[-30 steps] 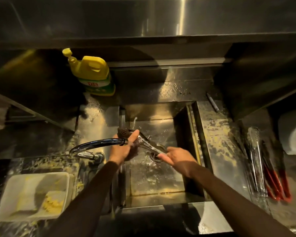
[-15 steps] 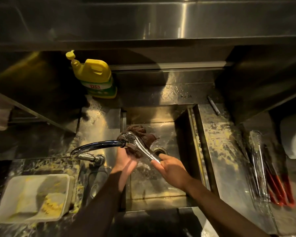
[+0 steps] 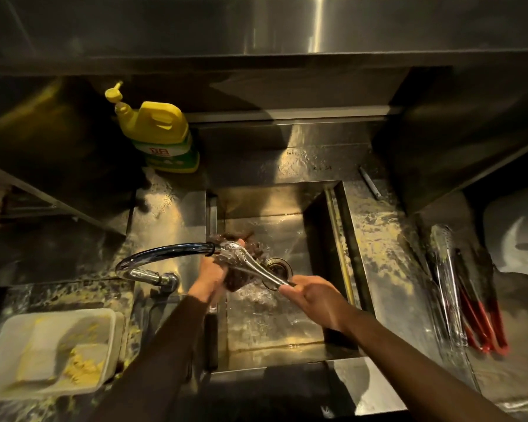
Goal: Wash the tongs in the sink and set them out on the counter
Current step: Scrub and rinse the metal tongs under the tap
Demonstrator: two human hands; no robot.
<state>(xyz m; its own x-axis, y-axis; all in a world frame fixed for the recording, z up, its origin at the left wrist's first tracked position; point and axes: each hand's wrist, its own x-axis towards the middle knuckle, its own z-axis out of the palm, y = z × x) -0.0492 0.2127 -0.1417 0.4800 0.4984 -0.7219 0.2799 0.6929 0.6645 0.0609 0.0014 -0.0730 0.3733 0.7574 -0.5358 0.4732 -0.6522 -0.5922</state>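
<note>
Handle end of the tongs (image 3: 253,266) is concealed inside the right hand (image 3: 314,300). The left hand (image 3: 209,277) is partly covered by the dark scouring pad (image 3: 241,280). Tong head is blurred by running water (image 3: 256,296). Label on the yellow bottle (image 3: 162,135) is illegible. White object (image 3: 515,239) is cut off at the right edge and unidentifiable. Tongs on the counter (image 3: 448,284) are smeared; count uncertain.

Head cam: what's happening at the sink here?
A person is scrubbing a pair of metal tongs over the sink, just under the faucet spout. The right hand holds the tongs by the handle end; the left hand grips a dark scrubber against their head. Water splashes in the basin. Other tongs, some red-handled, already lie on the counter to the right.
</note>
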